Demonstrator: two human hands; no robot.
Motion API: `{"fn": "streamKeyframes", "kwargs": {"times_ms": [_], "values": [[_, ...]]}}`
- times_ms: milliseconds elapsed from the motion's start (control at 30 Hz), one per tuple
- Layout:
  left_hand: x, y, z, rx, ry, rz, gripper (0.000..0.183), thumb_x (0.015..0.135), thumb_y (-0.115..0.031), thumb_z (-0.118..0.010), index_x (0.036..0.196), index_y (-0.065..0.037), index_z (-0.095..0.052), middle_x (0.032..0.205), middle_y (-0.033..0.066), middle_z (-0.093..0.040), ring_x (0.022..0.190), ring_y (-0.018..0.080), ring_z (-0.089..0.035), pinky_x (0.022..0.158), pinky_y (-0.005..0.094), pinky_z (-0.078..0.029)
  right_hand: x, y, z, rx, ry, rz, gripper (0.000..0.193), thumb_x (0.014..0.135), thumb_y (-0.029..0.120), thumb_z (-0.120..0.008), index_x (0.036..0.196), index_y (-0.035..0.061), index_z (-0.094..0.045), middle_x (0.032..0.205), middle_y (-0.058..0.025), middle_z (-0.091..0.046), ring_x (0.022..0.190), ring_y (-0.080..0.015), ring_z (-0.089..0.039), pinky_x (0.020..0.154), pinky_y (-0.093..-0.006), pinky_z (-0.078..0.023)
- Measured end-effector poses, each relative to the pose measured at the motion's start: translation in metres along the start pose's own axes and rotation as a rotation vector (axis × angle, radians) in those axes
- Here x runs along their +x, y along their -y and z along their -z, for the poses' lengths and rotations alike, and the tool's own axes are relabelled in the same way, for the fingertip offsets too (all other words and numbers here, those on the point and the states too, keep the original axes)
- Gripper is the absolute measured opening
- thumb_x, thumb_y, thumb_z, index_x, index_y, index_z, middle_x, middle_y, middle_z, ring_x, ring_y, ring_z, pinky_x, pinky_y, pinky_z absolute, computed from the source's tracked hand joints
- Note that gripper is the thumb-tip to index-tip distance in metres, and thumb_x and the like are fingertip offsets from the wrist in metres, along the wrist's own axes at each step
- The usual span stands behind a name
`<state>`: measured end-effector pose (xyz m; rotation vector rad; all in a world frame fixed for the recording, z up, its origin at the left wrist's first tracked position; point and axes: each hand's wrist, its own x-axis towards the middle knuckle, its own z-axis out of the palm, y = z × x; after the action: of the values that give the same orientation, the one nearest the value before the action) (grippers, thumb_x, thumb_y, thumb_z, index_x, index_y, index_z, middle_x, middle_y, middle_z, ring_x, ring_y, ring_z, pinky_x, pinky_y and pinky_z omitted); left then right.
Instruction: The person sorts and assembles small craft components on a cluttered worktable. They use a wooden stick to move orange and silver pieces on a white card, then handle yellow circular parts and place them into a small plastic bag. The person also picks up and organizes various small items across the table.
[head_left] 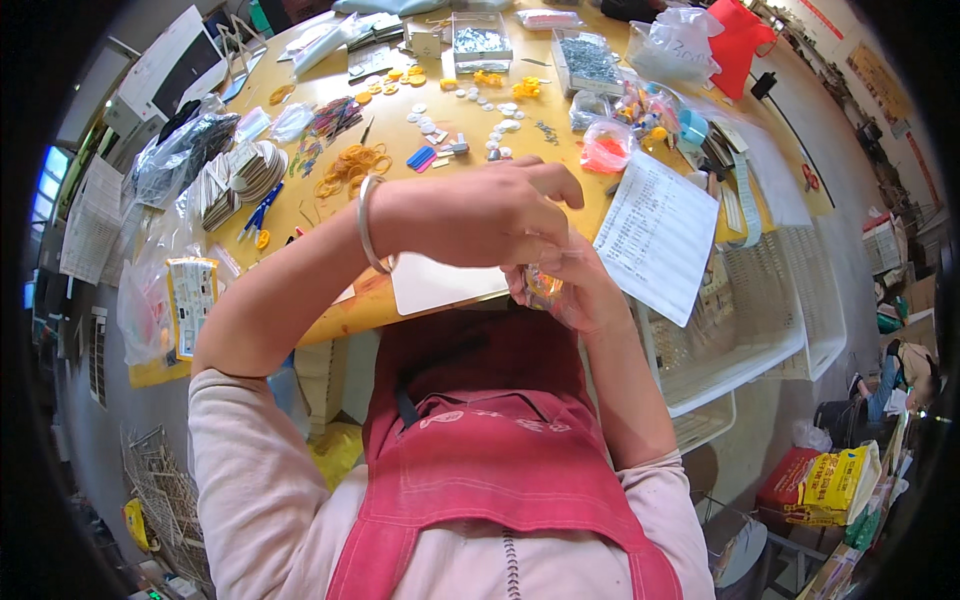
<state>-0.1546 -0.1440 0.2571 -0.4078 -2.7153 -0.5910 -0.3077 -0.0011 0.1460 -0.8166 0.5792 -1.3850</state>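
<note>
Apparently light and slippery, a clear packet (545,287) sits clasped in the right hand (591,297), likely best pinched at its edges. The left hand's (490,207) grip is unclear.

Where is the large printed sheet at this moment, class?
In the head view, the printed sheet lies at the right of the yellow table, right of both hands, beside an orange-filled plastic bag.

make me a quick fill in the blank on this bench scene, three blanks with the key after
The bangle circles the person's ____ wrist. The sheet lies to the ____ of the left hand. The opaque bag beside the clear bag is ____ in colour.

Missing words: left; right; red
</note>
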Motion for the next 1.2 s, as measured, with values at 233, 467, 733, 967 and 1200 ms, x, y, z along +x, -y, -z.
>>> {"fn": "streamKeyframes", "kwargs": {"times_ms": [233, 467, 733, 967, 1200], "values": [[0.004, 0.000, 0.012, -0.385, 0.022, 0.357, 0.020, 0.095, -0.016, -0.076, 0.103, 0.002, -0.075, 0.107, 0.0132, -0.072, 0.101, 0.0281, -0.069, 0.092, 0.0377, -0.054, 0.003, 0.019, -0.009, 0.100, 0.125, 0.079, 0.065, 0.091, 0.035, -0.072, 0.137, -0.0068, -0.053, 0.119, -0.0220, -0.068, 0.105, -0.0303, -0.071, 0.090, -0.0410, -0.060], [0.008, -0.019, 0.024, -0.139, -0.080, 0.336, 0.015, 0.092, -0.013, -0.078, 0.094, 0.002, -0.074, 0.088, 0.0110, -0.069, 0.082, 0.0240, -0.066, 0.077, 0.0372, -0.052, -0.017, 0.039, -0.022, -0.404, -0.293, 0.397, 0.036, 0.098, 0.013, -0.074, 0.129, -0.0036, -0.067, 0.120, -0.0112, -0.073, 0.108, -0.0141, -0.068, 0.097, -0.0313, -0.054], [0.001, -0.011, 0.016, -0.288, -0.229, 0.496, 0.016, 0.089, -0.011, -0.079, 0.098, 0.001, -0.074, 0.087, 0.0106, -0.072, 0.082, 0.0182, -0.070, 0.072, 0.0318, -0.053, -0.015, 0.041, -0.030, -0.588, -0.531, 0.504, 0.014, 0.102, 0.010, -0.073, 0.105, -0.0029, -0.076, 0.094, -0.0031, -0.074, 0.086, -0.0073, -0.066, 0.080, -0.0233, -0.054], [-0.019, -0.004, -0.028, -0.826, -0.581, 0.578, 0.015, 0.100, -0.010, -0.074, 0.111, 0.000, -0.072, 0.099, 0.0024, -0.073, 0.091, 0.0090, -0.066, 0.084, 0.0265, -0.055, -0.016, 0.033, -0.041, -0.622, -0.620, 0.659, 0.010, 0.102, 0.006, -0.071, 0.100, -0.0041, -0.073, 0.090, -0.0032, -0.071, 0.082, -0.0089, -0.066, 0.079, -0.0245, -0.053], [-0.019, -0.004, -0.056, -1.027, -0.741, 0.512, 0.012, 0.106, -0.012, -0.065, 0.110, -0.002, -0.069, 0.102, 0.0003, -0.070, 0.096, 0.0074, -0.063, 0.088, 0.0252, -0.051, -0.018, 0.030, -0.043, -0.620, -0.576, 0.590, 0.008, 0.102, 0.006, -0.071, 0.100, -0.0025, -0.072, 0.091, -0.0021, -0.068, 0.080, -0.0078, -0.064, 0.076, -0.0238, -0.052]]}}
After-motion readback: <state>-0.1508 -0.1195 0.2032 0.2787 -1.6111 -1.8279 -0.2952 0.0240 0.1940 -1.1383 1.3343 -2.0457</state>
